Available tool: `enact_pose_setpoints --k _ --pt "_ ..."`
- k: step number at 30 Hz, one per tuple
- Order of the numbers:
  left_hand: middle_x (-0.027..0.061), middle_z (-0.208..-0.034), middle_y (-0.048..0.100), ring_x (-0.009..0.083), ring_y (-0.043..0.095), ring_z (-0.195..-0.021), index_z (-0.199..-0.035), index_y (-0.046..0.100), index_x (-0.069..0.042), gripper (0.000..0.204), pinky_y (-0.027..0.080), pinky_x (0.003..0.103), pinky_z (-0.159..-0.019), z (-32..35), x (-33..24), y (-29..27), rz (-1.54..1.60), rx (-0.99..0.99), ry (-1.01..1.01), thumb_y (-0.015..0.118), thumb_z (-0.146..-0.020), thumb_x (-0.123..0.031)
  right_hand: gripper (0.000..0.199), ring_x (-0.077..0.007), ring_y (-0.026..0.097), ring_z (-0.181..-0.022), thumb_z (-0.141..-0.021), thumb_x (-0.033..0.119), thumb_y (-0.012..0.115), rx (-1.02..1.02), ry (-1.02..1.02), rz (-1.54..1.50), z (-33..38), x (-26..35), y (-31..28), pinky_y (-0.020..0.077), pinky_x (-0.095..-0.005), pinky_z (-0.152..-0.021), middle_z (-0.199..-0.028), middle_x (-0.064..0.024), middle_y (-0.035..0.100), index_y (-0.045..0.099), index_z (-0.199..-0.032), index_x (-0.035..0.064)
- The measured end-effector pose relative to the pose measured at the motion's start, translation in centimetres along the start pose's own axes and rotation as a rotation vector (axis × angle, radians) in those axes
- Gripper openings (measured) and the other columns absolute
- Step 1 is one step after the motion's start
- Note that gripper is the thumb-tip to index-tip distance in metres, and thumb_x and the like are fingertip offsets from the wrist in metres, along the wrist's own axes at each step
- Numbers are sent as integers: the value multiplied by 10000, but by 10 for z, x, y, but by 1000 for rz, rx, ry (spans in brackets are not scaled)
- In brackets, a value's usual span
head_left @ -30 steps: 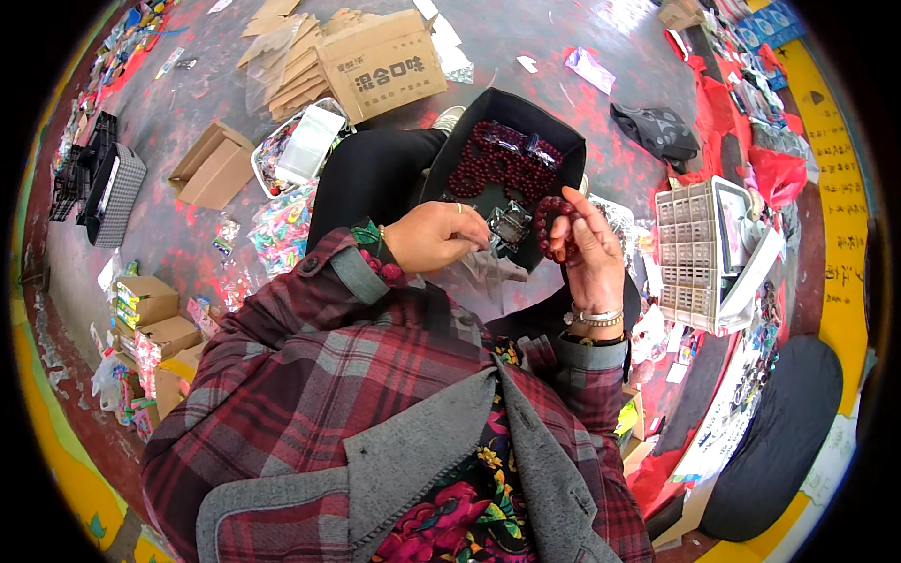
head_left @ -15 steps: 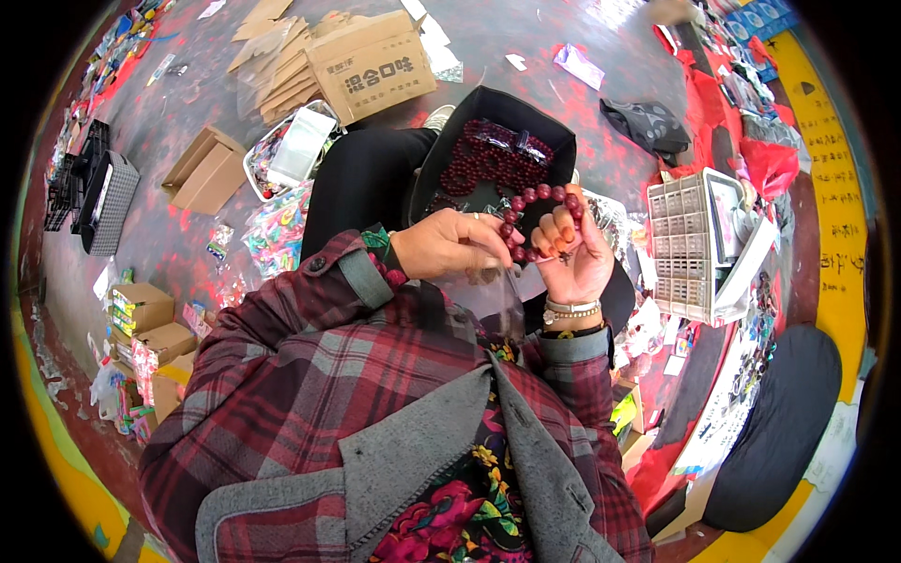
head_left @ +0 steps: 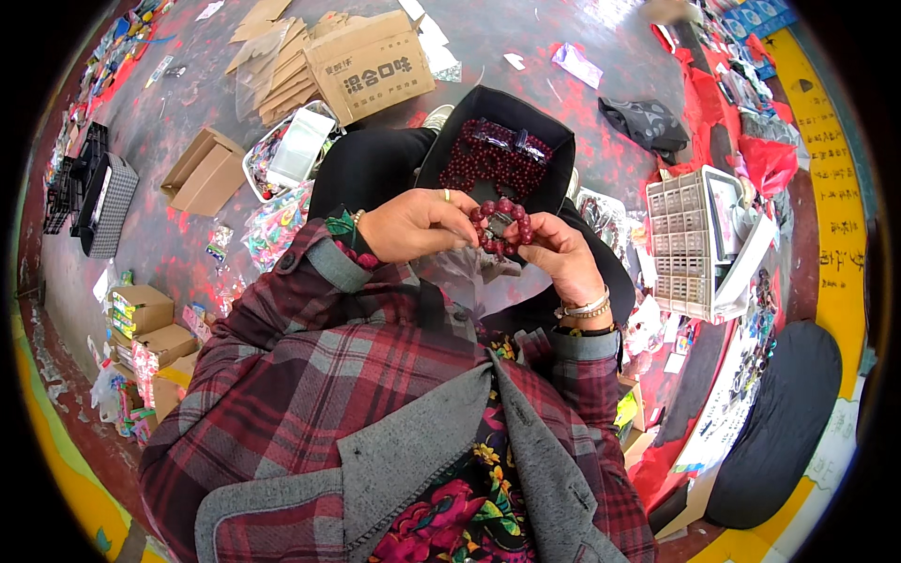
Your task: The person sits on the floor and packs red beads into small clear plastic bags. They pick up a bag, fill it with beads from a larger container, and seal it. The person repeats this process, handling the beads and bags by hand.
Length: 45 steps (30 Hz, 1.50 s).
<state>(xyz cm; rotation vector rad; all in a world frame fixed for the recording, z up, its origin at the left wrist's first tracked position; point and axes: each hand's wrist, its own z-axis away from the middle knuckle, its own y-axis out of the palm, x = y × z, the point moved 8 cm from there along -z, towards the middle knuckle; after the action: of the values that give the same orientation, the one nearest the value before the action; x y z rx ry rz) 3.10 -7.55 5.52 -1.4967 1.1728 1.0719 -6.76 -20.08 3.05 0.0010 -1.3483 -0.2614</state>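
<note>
A bracelet of dark red round beads [head_left: 505,206] forms a small ring between my two hands, above my lap. My left hand [head_left: 418,225] pinches its left side between thumb and fingers. On its right side, the thumb and fingertips of my right hand [head_left: 566,260] are closed on the beads. Just beyond, a black open box [head_left: 554,192] rests by my legs with many dark red bead strands [head_left: 479,159] in it, some in clear wrapping. Below my hands lies a clear plastic bag [head_left: 455,277], partly hidden.
A white plastic crate [head_left: 680,249] stands at the right, and a grey-black bag [head_left: 643,127] lies beyond it. Cardboard boxes [head_left: 371,70] are at the far left, with a white bin [head_left: 300,145] of small goods nearer. A black cushion [head_left: 774,427] is at the lower right.
The bracelet has moved slightly left and down from a raised loop to a compact ring. My right hand has turned from palm-up to pinching it from the side; my left hand has shifted left.
</note>
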Motion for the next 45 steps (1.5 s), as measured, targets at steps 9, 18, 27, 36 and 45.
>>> enact_pose_setpoints --k 9,18,27,36,45 --pt "75 -982 546 189 539 -917 -915 650 -20 143 425 291 -811 -4 -6 13 10 67 0 565 -811 31 181 -77 565 -703 -842 118 609 135 -77 342 -5 -5 11 463 -231 -619 -823 -9 612 634 -987 13" --pt "92 -1036 557 190 552 -938 -928 652 -14 145 431 292 -832 -5 0 19 72 98 -5 571 -813 18 172 -68 565 -701 -792 75 644 217 209 20 -8 -32 31 436 -203 -625 -822 18 621 630 -961 48" --pt "93 -963 624 133 584 -850 -943 648 18 148 465 254 -751 1 31 -3 127 -161 -266 584 -818 -28 140 -106 586 -695 -798 66 641 -99 152 -165 -9 -38 -7 467 -215 -614 -862 -36 623 603 -933 61" --pt "57 -776 659 106 614 -673 -926 656 25 191 497 226 -556 13 59 -18 -21 -380 -583 587 -810 -110 174 -141 610 -806 -811 -20 580 -335 -128 -336 19 14 -57 490 -233 -667 -907 -86 631 594 -985 -24" --pt "68 -671 636 100 570 -549 -854 660 34 194 461 241 -516 -8 31 -5 -227 -306 -399 579 -789 -131 192 -123 609 -762 -786 -7 638 -262 -147 -69 22 51 -7 480 -223 -683 -898 -86 653 617 -975 -36"
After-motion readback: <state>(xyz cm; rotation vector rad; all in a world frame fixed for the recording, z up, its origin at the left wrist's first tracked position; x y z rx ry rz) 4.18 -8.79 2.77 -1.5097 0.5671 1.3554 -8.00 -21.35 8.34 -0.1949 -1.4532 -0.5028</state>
